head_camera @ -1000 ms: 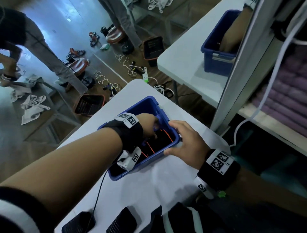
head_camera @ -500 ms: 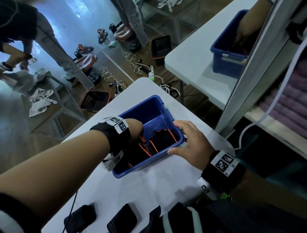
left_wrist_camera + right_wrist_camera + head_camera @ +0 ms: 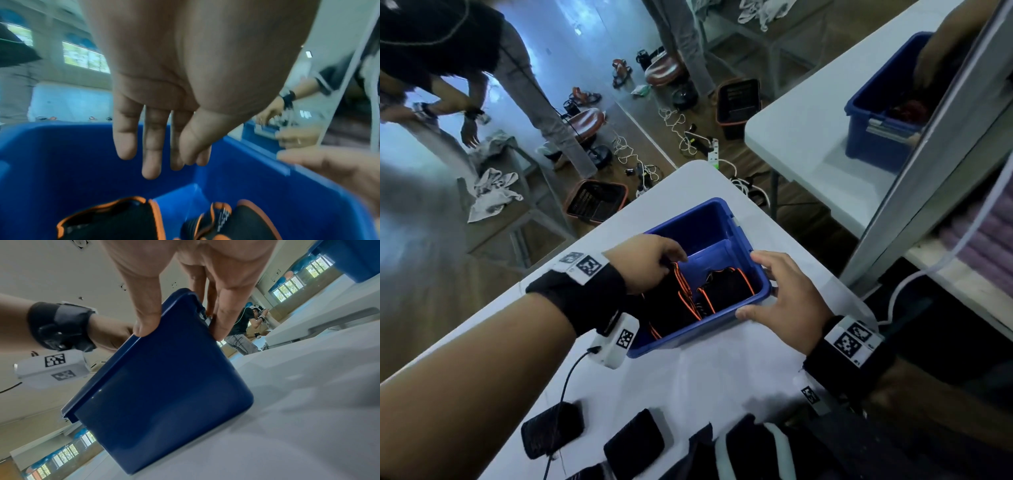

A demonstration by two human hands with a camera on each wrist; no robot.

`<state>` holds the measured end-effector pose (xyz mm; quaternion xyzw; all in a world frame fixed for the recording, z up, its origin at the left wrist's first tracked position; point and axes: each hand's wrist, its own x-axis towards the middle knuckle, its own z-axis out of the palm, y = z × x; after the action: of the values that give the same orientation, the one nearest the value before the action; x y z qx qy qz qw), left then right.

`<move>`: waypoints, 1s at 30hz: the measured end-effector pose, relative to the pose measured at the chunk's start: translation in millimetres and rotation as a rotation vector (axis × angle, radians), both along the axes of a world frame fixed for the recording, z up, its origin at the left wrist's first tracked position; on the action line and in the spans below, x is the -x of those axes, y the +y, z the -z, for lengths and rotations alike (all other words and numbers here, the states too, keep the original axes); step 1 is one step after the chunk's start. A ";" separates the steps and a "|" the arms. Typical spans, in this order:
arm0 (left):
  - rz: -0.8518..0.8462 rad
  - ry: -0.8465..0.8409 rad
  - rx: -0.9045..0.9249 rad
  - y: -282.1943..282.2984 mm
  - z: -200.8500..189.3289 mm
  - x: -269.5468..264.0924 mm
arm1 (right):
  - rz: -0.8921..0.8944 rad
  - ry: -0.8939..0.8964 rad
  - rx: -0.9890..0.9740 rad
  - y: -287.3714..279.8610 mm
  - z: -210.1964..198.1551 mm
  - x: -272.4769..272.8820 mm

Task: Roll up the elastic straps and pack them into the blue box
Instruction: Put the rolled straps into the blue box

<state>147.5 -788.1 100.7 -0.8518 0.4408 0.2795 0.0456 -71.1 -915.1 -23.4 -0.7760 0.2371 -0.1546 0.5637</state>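
The blue box [image 3: 751,303] stands on the white table [image 3: 715,370] and holds several rolled black straps with orange edging [image 3: 726,291] in its near end. My left hand [image 3: 674,262] hovers over the box's left side; in the left wrist view its fingers [image 3: 152,154] hang straight above the straps [image 3: 115,217], holding nothing. My right hand [image 3: 767,284] grips the box's near right corner, thumb [image 3: 147,321] on the near rim and the other fingers [image 3: 222,324] over the right rim of the box [image 3: 164,394].
Two flat black pieces [image 3: 553,430] [image 3: 633,442] lie near the table's front edge, with a thin cable running past them. A second white table [image 3: 808,147] with another blue box [image 3: 876,137] stands at the upper right. People, stools and cords fill the floor beyond.
My left hand has drawn back from deep in the box and risen above the straps, empty. My right hand has stayed on the box's corner.
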 end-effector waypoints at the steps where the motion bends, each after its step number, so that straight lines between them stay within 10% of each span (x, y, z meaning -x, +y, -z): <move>1: -0.079 0.039 0.092 13.2 -7.3 -2.5 | -0.002 -0.008 -0.003 0.6 0.0 -0.2; 6: -0.414 0.051 0.300 116.0 -22.6 -12.8 | -0.024 -0.017 0.034 4.6 3.6 -7.3; 14: -0.516 -0.035 -0.409 277.4 55.2 -3.8 | -0.084 0.015 0.011 22.1 -1.8 -17.1; 30: -0.642 0.100 -0.352 311.0 98.4 3.0 | -0.093 0.051 0.043 57.8 -4.0 -25.2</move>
<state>144.5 -477.1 2.3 -0.9111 0.0982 0.3923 0.0797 -45.9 -857.3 -19.4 -0.8017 0.2117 -0.1134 0.5473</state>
